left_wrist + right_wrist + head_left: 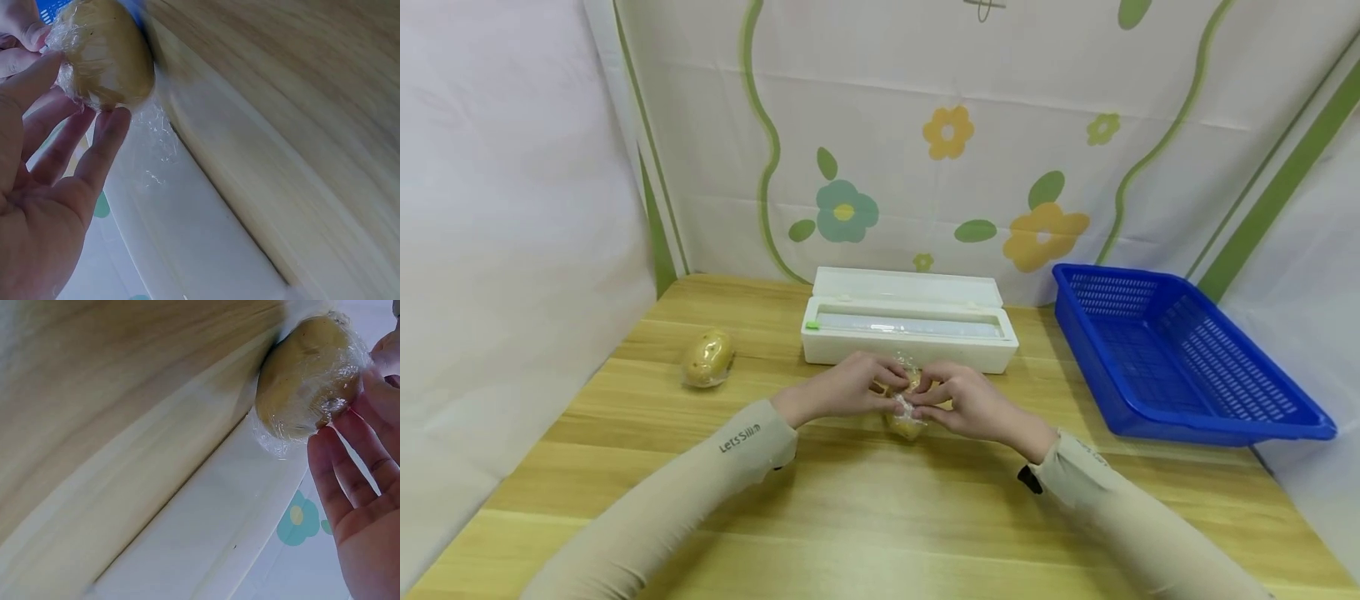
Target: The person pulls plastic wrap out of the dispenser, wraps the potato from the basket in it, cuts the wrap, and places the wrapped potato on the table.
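Observation:
Between both hands is a potato [907,429] in crumpled cling film, close in front of a white box. My left hand [853,385] pinches the film at its left side, thumb and fingertips gathered on the wrap. Opposite it, my right hand [968,402] pinches the film too, and the two sets of fingertips nearly meet. In the left wrist view, fingertips rest against the wrapped potato [115,56], with loose film bunched by the thumb. The right wrist view shows the potato [300,378] with shiny film wrinkled toward the fingers and a loose flap below.
The white cling film box [910,354] stands with its lid raised, a film roll [910,326] inside and a green slider at its left end. Another film-wrapped potato [708,358] lies on the wooden table [880,533] at left. A blue plastic basket [1101,379] stands at right.

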`<state>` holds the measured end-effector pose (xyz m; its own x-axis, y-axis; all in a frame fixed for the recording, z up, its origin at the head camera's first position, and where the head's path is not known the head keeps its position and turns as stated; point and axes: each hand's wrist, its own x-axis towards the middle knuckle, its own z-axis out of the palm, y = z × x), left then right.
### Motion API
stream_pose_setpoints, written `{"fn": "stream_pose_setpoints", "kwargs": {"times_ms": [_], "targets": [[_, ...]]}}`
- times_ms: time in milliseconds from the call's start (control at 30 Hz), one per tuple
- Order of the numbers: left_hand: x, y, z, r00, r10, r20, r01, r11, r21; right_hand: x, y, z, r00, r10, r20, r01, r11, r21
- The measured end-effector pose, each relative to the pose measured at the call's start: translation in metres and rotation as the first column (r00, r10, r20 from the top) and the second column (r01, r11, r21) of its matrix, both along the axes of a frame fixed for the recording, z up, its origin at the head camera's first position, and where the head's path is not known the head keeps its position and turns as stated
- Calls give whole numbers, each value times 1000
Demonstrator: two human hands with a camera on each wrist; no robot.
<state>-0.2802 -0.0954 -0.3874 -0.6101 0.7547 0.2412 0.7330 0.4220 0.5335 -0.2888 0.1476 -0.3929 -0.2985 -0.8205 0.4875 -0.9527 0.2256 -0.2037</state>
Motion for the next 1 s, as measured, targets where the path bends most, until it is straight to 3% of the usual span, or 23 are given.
{"fn": "stream_pose_setpoints", "kwargs": {"times_ms": [233,400,500,733,1000], "targets": [[-3,0,-1,999,-6,43,6,1000,4,0,0,1,1000,10,7,-10,999,-37],[-5,-3,-2,995,21,94,-19,999,-26,2,-1,1,992,0,-125,0,1000,-1],[-7,-4,-1,997,21,78,-17,998,-61,4,-1,1,987,-15,-161,18,1000,19],[-6,-2,0,999,-3,53,9,995,-95,6,2,2,996,-44,-80,47,999,26],[3,-1,5,999,-18,50,29,974,-225,4,5,-1,999,-28,-19,28,1000,8]]}}
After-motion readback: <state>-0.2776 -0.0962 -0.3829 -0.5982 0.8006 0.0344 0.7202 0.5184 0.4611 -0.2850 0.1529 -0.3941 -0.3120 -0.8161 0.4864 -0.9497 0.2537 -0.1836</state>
